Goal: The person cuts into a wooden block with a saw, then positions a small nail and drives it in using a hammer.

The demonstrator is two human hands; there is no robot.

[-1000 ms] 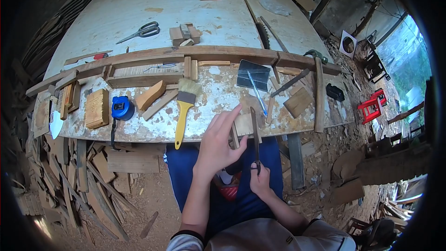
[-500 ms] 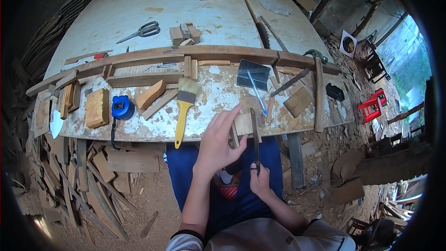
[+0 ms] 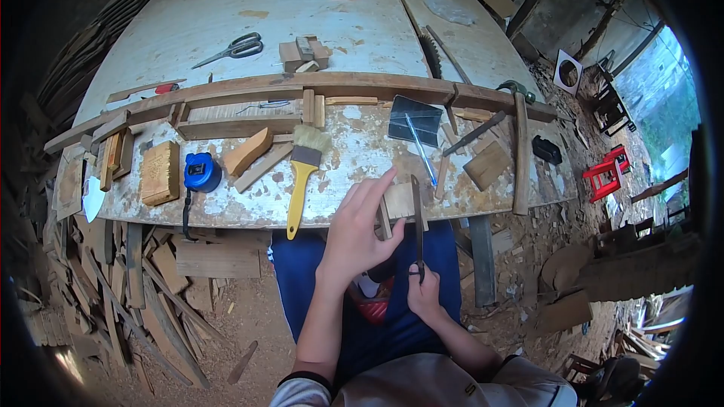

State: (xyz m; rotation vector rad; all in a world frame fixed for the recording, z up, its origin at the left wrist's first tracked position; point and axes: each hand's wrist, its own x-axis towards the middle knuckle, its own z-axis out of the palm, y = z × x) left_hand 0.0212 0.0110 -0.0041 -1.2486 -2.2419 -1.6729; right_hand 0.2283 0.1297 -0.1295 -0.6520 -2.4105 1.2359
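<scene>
At the table's front edge my left hand [image 3: 354, 234] grips a small pale wooden block [image 3: 400, 201], thumb at its near side and fingers along its left. My right hand [image 3: 424, 294] is closed round the lower end of a dark narrow-bladed tool [image 3: 418, 218]. The blade points away from me and lies along the block's right side. Left of my hands lies a paintbrush [image 3: 301, 188] with a yellow handle. Beyond the block, a ballpoint pen [image 3: 418, 147] rests partly on a dark square plate [image 3: 403, 122].
A blue tape measure [image 3: 200, 172] and a rough wood block [image 3: 160, 173] sit on the left of the worktable [image 3: 226, 215]. A long wooden bar [image 3: 362, 83] crosses it. Scissors [image 3: 237, 49] lie beyond, a hammer [image 3: 520, 151] at right. Wood scraps [image 3: 143, 294] cover the floor.
The view has shifted very slightly. Both hands, the block and the dark tool hold nearly the same places relative to each other.
</scene>
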